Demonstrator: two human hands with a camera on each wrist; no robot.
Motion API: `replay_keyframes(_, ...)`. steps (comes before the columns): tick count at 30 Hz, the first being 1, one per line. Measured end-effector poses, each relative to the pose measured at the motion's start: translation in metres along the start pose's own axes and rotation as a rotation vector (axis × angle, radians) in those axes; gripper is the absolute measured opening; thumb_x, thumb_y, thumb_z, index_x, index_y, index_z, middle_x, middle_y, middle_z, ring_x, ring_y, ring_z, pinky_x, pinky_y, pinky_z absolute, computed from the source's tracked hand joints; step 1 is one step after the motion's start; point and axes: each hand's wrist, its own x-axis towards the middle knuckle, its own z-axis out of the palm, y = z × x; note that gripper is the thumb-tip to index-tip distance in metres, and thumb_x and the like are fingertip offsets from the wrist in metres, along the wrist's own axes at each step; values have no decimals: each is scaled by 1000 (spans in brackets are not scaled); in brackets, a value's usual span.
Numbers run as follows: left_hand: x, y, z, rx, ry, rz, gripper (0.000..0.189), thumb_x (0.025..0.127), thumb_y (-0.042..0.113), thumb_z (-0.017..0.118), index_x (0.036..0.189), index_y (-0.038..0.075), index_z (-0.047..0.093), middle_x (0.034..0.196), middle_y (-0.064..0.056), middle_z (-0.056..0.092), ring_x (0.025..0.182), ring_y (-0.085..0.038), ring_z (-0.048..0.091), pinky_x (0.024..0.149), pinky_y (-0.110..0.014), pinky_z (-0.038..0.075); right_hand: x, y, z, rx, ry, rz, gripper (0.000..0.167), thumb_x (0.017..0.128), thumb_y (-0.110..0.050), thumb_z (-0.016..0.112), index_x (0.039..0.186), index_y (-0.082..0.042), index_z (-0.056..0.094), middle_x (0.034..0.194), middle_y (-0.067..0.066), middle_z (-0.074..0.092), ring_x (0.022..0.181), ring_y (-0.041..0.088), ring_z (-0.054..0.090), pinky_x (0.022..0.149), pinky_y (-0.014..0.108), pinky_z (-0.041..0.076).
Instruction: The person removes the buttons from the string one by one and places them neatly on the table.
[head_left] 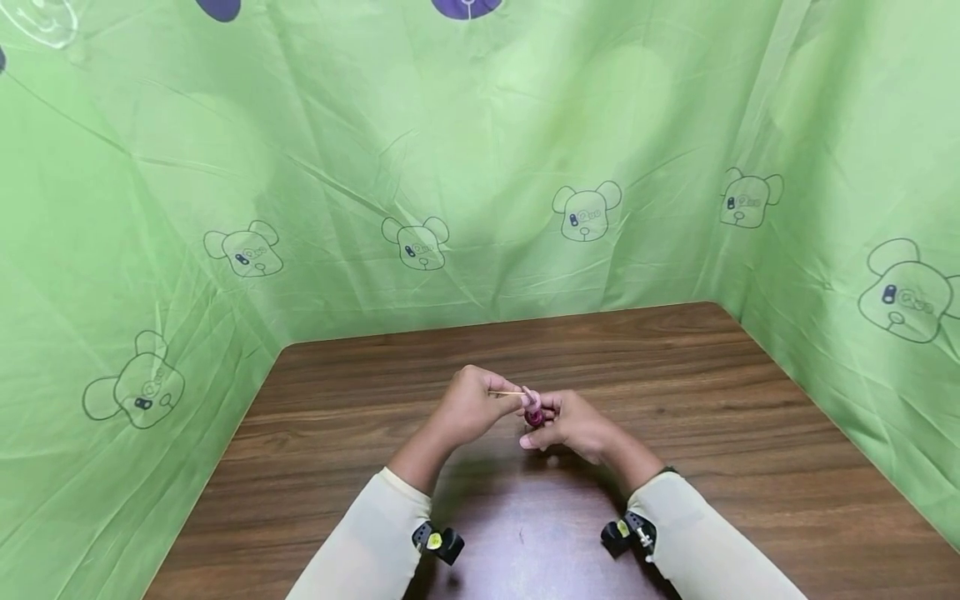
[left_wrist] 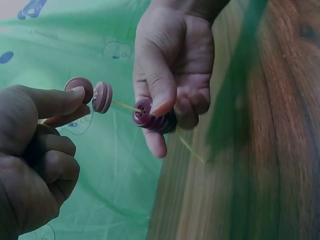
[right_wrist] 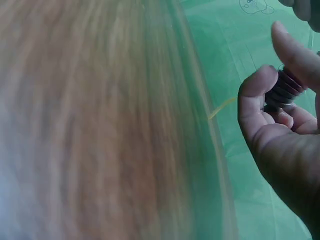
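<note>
Left wrist view: maroon button stack (left_wrist: 145,119) on yellow cord (left_wrist: 125,105), gripped in right hand (head_left: 573,429), above wooden table (head_left: 360,383). Pink buttons (left_wrist: 103,97) on cord to left; left hand (head_left: 474,406) pinches pinkish-brown button (left_wrist: 79,83). Buttons seem light, hard, slippery; cord limp. Best hold: button rims. Green curtain (head_left: 480,283) at far side.

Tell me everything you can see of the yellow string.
The yellow string is thin and cord-like, its material unclear. It runs nearly straight from pink buttons, one pinched by the left hand, into a hole in the dark reddish buttons gripped by the right hand, then emerges beyond them in a loose curve.
</note>
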Motion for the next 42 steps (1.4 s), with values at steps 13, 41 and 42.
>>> replay_keyframes(13,0,7,2,77,0,5,13,96,22,84,99,10,88,101,-7,86,87,-6,72,80,-28,60,1,3,7,228,-21,-69,36,86,16,78,100,-16,72,99,-1,74,89,10,72,78,23,60)
replay_keyframes(41,-8,-15,4,270,-44,88,14,97,19,82,105,7,87,108,-11,85,82,-9,73,79,-28,61,-6,-6,14,270,-78,19,27,97,2,73,117,-15,73,103,-7,67,89,6,60,73,20,49)
replay_keyframes(42,-8,-16,4,272,-42,97,14,97,18,82,105,7,87,108,-11,84,77,-7,69,77,-27,60,-6,-6,14,271,-72,19,25,97,2,73,116,-15,73,102,-8,67,88,6,60,72,20,48)
